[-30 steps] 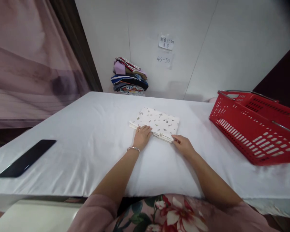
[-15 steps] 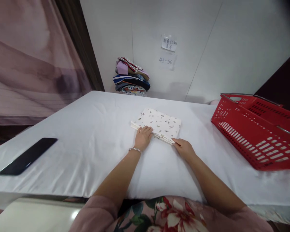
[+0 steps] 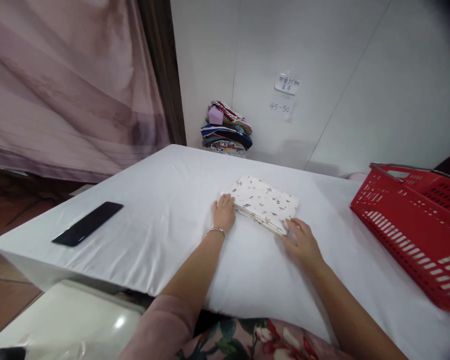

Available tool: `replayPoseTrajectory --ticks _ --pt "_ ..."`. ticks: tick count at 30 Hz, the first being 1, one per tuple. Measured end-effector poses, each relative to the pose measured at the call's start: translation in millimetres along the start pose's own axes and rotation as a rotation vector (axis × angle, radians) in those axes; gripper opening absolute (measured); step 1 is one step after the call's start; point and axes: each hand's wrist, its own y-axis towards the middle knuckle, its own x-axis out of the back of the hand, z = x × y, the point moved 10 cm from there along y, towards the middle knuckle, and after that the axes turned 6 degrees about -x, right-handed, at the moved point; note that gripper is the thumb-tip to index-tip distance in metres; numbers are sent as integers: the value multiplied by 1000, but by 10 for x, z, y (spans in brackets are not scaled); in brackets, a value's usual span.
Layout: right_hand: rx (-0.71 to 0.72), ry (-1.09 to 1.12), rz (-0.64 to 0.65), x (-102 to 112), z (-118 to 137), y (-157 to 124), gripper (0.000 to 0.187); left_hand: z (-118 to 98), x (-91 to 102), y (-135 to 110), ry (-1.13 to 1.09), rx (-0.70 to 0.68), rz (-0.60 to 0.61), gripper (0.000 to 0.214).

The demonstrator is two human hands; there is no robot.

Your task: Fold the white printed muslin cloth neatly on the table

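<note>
A white folded cloth (image 3: 264, 200) printed with small leaves and palm trees lies flat on the table, its layered folded edge turned toward me. At its near left corner rests my left hand (image 3: 224, 214), the fingers stretched out and touching the cloth. My right hand (image 3: 304, 244) is at the near right corner, with fingertips on top and the thumb by the lower edge, holding that corner. The hand hides part of the cloth's right edge.
White fabric covers the table (image 3: 165, 200). To the right stands a red slotted basket (image 3: 416, 225), and a flat black object (image 3: 88, 223) lies at the left. A pile of folded fabrics (image 3: 228, 129) sits behind the far edge. A pale seat (image 3: 71, 315) is at the lower left.
My view has swung left, so everything sits further right. My left hand has shifted to the cloth's left corner. My right hand's fingers have spread over the right corner.
</note>
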Motion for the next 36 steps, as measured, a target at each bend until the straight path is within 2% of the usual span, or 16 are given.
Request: replayPoseTrajectory --ticks 2,4,9,13,17,20,24,27,32,36 --pt "131 -46 10 -54 163 -9 47 38 0 31 51 -21 -1 49" --pt "202 -67 49 -152 244 -10 46 52 4 70 104 -73 7 52" --pt "198 -159 79 -294 233 37 46 35 35 173 149 -280 36 47" --pt "205 -230 67 -317 265 63 46 17 64 276 116 -406 55 43" --pt "255 -246 52 -304 238 99 48 -67 55 318 223 -499 118 34" --pt "309 -205 29 -233 75 106 48 -198 104 178 303 -560 137 32" --pt "339 -156 38 -148 -225 35 47 -416 233 -228 322 -645 116 33" --pt "327 -157 71 -120 -297 -31 49 -464 319 -447 305 -636 107 36" --pt "248 -193 87 -35 -93 -35 50 -457 409 -507 241 -578 106 39" --pt "295 -158 69 -33 242 -39 47 -624 443 -520 183 -596 65 38"
